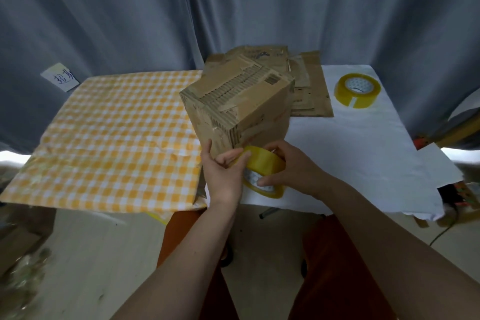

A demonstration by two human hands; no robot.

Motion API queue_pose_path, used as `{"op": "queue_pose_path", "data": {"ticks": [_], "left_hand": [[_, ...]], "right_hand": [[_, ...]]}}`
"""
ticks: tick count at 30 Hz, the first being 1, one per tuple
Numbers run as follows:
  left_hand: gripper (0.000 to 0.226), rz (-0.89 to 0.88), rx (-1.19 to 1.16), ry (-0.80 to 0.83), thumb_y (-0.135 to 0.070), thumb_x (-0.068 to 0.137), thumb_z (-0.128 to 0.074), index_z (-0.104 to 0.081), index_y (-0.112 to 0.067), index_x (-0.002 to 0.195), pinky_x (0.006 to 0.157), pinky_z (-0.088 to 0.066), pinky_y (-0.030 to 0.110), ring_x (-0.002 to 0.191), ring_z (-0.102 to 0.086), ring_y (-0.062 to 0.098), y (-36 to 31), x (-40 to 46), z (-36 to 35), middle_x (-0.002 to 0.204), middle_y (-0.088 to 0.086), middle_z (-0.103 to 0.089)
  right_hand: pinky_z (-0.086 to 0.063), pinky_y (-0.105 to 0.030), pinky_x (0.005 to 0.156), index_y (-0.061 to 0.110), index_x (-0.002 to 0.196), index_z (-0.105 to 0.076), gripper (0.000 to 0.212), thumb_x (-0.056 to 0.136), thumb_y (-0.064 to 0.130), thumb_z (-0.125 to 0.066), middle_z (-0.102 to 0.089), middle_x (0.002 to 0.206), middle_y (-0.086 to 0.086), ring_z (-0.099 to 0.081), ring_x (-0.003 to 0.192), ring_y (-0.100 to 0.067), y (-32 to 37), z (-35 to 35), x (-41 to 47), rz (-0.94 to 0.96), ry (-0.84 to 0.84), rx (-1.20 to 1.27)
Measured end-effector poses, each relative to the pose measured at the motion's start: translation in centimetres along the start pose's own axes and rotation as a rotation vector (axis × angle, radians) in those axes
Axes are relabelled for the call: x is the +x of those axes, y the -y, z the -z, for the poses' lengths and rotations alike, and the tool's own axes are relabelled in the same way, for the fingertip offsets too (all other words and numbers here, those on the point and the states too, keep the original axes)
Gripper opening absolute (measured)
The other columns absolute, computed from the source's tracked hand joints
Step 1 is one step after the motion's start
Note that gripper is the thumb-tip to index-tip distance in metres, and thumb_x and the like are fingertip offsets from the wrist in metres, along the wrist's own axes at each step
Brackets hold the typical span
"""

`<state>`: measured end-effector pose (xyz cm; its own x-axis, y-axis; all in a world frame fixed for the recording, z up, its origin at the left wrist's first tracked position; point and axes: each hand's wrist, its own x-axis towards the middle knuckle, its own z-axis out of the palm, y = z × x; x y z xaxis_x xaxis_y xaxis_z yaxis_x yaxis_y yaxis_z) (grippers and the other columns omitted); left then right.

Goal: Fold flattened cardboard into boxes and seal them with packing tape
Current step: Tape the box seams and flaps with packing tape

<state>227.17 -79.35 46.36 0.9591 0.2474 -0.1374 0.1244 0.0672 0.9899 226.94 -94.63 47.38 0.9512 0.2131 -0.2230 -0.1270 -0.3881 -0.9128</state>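
Note:
A worn brown cardboard box stands tilted on the table, its closed top showing torn corrugated strips. Just in front of it I hold a yellow roll of packing tape. My right hand grips the roll, fingers curled over its top and thumb on its core. My left hand sits at the box's near lower corner, its thumb up against the box side and its fingers pinching the tape's edge at the roll. Several flattened cardboard pieces lie behind the box.
A second yellow tape roll lies on the white cloth at the back right. An orange checked cloth covers the table's left half. Grey curtains hang behind. My legs in rust-red trousers are under the table's near edge.

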Motion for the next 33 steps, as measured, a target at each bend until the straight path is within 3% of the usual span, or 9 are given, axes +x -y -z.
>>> {"op": "queue_pose_path", "data": {"ticks": [3,7,10,13,17,20,22,26,33], "left_hand": [[0.076,0.032,-0.035,-0.059,-0.005,0.084,-0.072,-0.028,-0.012,0.145,0.083,-0.052,0.019,0.073,-0.067,-0.003,0.0,0.6,-0.4,0.076,-0.003,-0.070],[0.070,0.032,-0.080,-0.072,-0.005,0.080,-0.076,-0.037,-0.012,0.137,0.063,-0.046,0.004,0.068,-0.066,-0.002,0.5,1.2,-0.3,0.070,-0.001,-0.067],[0.059,0.035,-0.074,-0.090,-0.006,0.079,-0.077,-0.043,-0.012,0.127,0.060,-0.045,0.003,0.066,-0.065,-0.003,0.6,1.3,-0.4,0.070,0.001,-0.066],[0.053,0.024,-0.064,-0.095,-0.006,0.078,-0.077,-0.046,-0.012,0.121,0.063,-0.046,0.005,0.067,-0.065,-0.003,0.6,1.3,-0.5,0.070,0.001,-0.065],[0.036,0.027,-0.048,-0.096,-0.002,0.080,-0.075,-0.046,-0.011,0.101,0.053,-0.045,0.005,0.053,-0.058,-0.012,0.4,1.1,-0.7,0.070,0.002,-0.059],[0.024,0.028,-0.067,-0.075,0.002,0.079,-0.073,-0.053,-0.010,0.081,0.054,-0.045,0.007,0.048,-0.053,-0.006,0.4,1.1,-0.5,0.053,-0.007,-0.053],[0.015,0.039,-0.064,-0.056,0.001,0.080,-0.073,-0.063,-0.009,0.076,0.056,-0.046,0.009,0.052,-0.055,-0.003,0.4,1.2,-0.3,0.050,-0.012,-0.057],[0.013,0.051,-0.081,-0.036,-0.002,0.080,-0.074,-0.070,-0.012,0.072,0.061,-0.050,0.013,0.059,-0.060,0.001,0.2,1.2,-0.1,0.059,-0.007,-0.066],[0.018,0.075,-0.061,-0.018,-0.001,0.082,-0.072,-0.071,-0.014,0.070,0.063,-0.052,0.015,0.062,-0.065,0.003,-0.1,0.8,0.2,0.061,-0.008,-0.069]], "right_hand": [[-0.046,-0.013,0.070,0.023,0.118,-0.055,0.054,0.071,0.029,-0.080,-0.061,0.106,0.007,-0.059,0.098,-0.008,-1.3,1.8,-0.2,-0.051,-0.031,0.109],[-0.047,-0.027,0.074,0.004,0.106,-0.066,0.032,0.086,0.030,-0.067,-0.064,0.102,-0.011,-0.060,0.094,-0.024,-7.0,4.2,1.1,-0.336,-0.415,-0.118],[-0.035,-0.030,0.059,0.006,0.059,-0.052,0.044,0.090,0.036,-0.059,-0.053,0.070,-0.014,-0.054,0.069,-0.026,-11.6,3.5,3.0,-0.487,-0.422,-0.377],[-0.037,-0.029,0.065,0.005,0.073,-0.056,0.035,0.088,0.036,-0.059,-0.056,0.085,-0.016,-0.057,0.082,-0.031,-14.3,2.8,5.2,-0.496,-0.510,-0.418],[-0.032,-0.025,0.054,0.010,0.057,-0.046,0.037,0.088,0.020,-0.062,-0.049,0.065,-0.011,-0.047,0.059,-0.022,-13.8,2.6,5.8,-0.469,-0.490,-0.411],[-0.042,-0.029,0.067,0.003,0.087,-0.065,0.015,0.089,0.018,-0.064,-0.063,0.085,-0.010,-0.060,0.081,-0.030,-11.5,3.0,4.9,-0.269,-0.536,-0.296],[-0.051,-0.034,0.076,0.013,0.099,-0.066,0.011,0.088,0.013,-0.066,-0.062,0.091,-0.001,-0.061,0.086,-0.022,-8.7,2.9,3.7,0.052,-0.653,-0.142],[-0.046,-0.018,0.079,0.010,0.106,-0.071,0.020,0.091,0.011,-0.057,-0.062,0.098,-0.005,-0.053,0.093,-0.009,-2.3,1.6,1.9,0.678,-0.630,-0.402],[-0.038,-0.024,0.066,0.005,0.099,-0.071,0.024,0.089,0.016,-0.052,-0.061,0.090,-0.016,-0.055,0.084,-0.027,1.0,-0.8,2.6,0.951,-0.542,-0.883]]}}
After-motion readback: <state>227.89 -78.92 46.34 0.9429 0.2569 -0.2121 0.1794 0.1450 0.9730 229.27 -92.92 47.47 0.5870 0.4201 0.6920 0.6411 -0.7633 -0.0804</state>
